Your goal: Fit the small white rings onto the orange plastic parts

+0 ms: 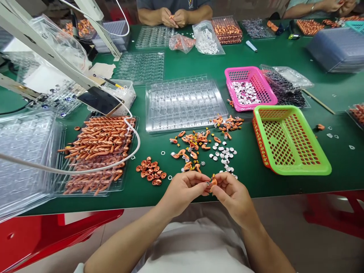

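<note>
Both my hands meet at the table's front edge, fingertips nearly touching. My right hand [236,197] pinches a small orange plastic part [214,182] with a yellow tip. The fingers of my left hand [183,189] are pinched against its left side, where a tiny dark and silvery piece [208,183] shows; its kind is too small to make out. Just beyond lie loose curved orange parts [193,146], some with yellow ends, and small round white discs [226,155]. To the left is a group of copper-orange cups [150,171].
A clear moulded tray [184,104] lies behind the loose parts. Right of it stand a pink basket [269,99] of white discs and a green basket [308,168]. Leftward, a white cable [93,171] crosses a tray of orange parts [99,140]. A co-worker's hands [174,17] are opposite.
</note>
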The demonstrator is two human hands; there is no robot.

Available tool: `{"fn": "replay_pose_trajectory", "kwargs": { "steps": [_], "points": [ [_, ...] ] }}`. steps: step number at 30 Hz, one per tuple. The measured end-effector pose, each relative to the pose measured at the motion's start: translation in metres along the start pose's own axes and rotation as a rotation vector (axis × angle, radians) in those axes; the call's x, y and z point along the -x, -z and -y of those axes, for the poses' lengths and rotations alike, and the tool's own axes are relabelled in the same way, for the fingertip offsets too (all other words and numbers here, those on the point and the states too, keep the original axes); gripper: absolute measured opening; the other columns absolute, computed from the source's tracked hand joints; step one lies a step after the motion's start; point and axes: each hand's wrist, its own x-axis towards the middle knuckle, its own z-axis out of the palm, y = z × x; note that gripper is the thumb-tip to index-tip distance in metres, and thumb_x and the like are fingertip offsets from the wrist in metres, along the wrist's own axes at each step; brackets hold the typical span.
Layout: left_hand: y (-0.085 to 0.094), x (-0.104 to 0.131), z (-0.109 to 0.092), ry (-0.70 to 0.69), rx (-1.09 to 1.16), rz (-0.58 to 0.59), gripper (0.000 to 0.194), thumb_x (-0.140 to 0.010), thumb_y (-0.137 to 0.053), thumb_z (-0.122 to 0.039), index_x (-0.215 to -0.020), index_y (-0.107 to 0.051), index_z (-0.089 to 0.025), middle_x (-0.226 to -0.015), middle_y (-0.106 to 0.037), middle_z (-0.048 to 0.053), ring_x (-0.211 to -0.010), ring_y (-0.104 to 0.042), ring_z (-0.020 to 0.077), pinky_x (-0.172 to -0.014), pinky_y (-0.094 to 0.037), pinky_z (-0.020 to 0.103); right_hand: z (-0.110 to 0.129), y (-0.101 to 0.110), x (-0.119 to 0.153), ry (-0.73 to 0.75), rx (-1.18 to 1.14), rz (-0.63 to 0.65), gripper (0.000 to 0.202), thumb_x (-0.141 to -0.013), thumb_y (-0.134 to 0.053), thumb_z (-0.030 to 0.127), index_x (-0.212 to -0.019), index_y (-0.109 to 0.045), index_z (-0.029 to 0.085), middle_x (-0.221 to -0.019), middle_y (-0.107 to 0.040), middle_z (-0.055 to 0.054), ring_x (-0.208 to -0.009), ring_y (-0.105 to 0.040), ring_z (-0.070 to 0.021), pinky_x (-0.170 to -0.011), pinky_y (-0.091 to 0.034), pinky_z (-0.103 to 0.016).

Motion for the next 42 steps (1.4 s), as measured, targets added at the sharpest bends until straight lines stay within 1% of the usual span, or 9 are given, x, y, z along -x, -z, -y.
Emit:
{"fn": "replay_pose_trajectory", "kwargs": {
  "steps": [11, 19, 26, 31, 34, 36, 39, 40, 42],
  "points": [
    [-0.005, 0.000, 0.005, -0.062, -0.070, -0.048, 0.009, -0.070, -0.074, -0.018, -0.076, -0.072, -0.012, -0.069, -0.070, 0.002, -0.059, -0.061, 0.0095, -0.058, -0.053, 0.020, -0.003, -0.001, -0.002, 0.000, -0.075, -0.011, 0.015, -0.087, -0.069, 0.035, -0.091, -0.065, 0.020, -0.083, -0.063, 0.000, -0.072, -0.058, -0.0108, -0.064, -0.048, -0.020],
    [-0.004, 0.000, 0.014, -0.129, -0.149, -0.075, 0.008, -0.072, -0.070, -0.018, -0.076, -0.073, -0.012, -0.072, -0.071, 0.004, -0.063, -0.063, 0.0117, -0.058, -0.053, 0.020, -0.008, 0.000, 0.001, 0.101, 0.010, -0.023, 0.010, -0.091, -0.065, 0.032, -0.094, -0.066, 0.022, -0.086, -0.063, 0.000, -0.076, -0.060, -0.0114, -0.069, -0.050, -0.020],
    [-0.005, 0.000, 0.020, -0.322, -0.398, -0.125, 0.013, -0.079, -0.064, -0.019, -0.082, -0.075, -0.014, -0.080, -0.076, 0.007, -0.073, -0.070, 0.0181, -0.069, -0.057, 0.026, -0.012, -0.002, 0.000, 0.228, 0.001, -0.039, 0.011, -0.094, -0.060, 0.026, -0.104, -0.065, 0.028, -0.096, -0.057, 0.000, -0.086, -0.059, -0.0126, -0.076, -0.052, -0.021],
    [-0.004, 0.007, 0.020, -0.352, -0.385, -0.024, 0.017, -0.087, -0.062, -0.024, -0.097, -0.074, -0.017, -0.094, -0.077, 0.006, -0.086, -0.073, 0.0196, -0.082, -0.058, 0.029, -0.012, -0.003, 0.002, 0.303, 0.084, -0.148, 0.017, -0.095, -0.058, 0.026, -0.110, -0.066, 0.029, -0.104, -0.059, -0.003, -0.093, -0.060, -0.0158, -0.077, -0.053, -0.024],
    [0.000, 0.010, 0.019, -0.331, -0.347, 0.034, 0.023, -0.089, -0.060, -0.025, -0.110, -0.070, -0.019, -0.098, -0.077, 0.007, -0.093, -0.072, 0.0203, -0.088, -0.057, 0.031, -0.012, -0.001, 0.002, 0.290, 0.116, -0.166, 0.020, -0.097, -0.056, 0.028, -0.113, -0.067, 0.029, -0.103, -0.061, -0.004, -0.087, -0.060, -0.0154, -0.074, -0.052, -0.025],
    [0.005, 0.010, 0.019, -0.319, -0.335, 0.036, 0.027, -0.091, -0.059, -0.026, -0.115, -0.067, -0.019, -0.097, -0.076, 0.007, -0.094, -0.072, 0.0206, -0.087, -0.057, 0.032, -0.012, 0.002, 0.001, 0.264, 0.071, -0.143, 0.022, -0.097, -0.056, 0.029, -0.114, -0.068, 0.028, -0.098, -0.061, -0.004, -0.080, -0.059, -0.0143, -0.071, -0.051, -0.025],
    [0.014, 0.008, 0.017, -0.330, -0.305, 0.029, 0.027, -0.089, -0.063, -0.029, -0.114, -0.069, -0.018, -0.094, -0.075, 0.008, -0.091, -0.070, 0.0200, -0.083, -0.056, 0.031, -0.011, 0.004, 0.000, 0.188, -0.127, -0.055, 0.025, -0.093, -0.062, 0.032, -0.117, -0.067, 0.027, -0.091, -0.061, -0.003, -0.074, -0.059, -0.0136, -0.065, -0.050, -0.025],
    [0.016, 0.007, 0.015, -0.333, -0.283, 0.053, 0.027, -0.087, -0.065, -0.029, -0.111, -0.070, -0.018, -0.093, -0.074, 0.008, -0.089, -0.070, 0.0197, -0.082, -0.056, 0.031, -0.010, 0.004, 0.000, 0.157, -0.207, -0.015, 0.026, -0.091, -0.064, 0.033, -0.117, -0.065, 0.027, -0.090, -0.061, -0.003, -0.072, -0.058, -0.0133, -0.062, -0.050, -0.025],
    [0.020, 0.005, 0.010, -0.308, -0.200, 0.177, 0.026, -0.083, -0.071, -0.030, -0.106, -0.073, -0.018, -0.090, -0.073, 0.007, -0.085, -0.069, 0.0192, -0.080, -0.056, 0.031, -0.007, 0.001, -0.001, 0.090, -0.343, 0.081, 0.028, -0.086, -0.071, 0.034, -0.112, -0.063, 0.025, -0.086, -0.061, -0.002, -0.067, -0.057, -0.0123, -0.057, -0.048, -0.023]
  ]
}}
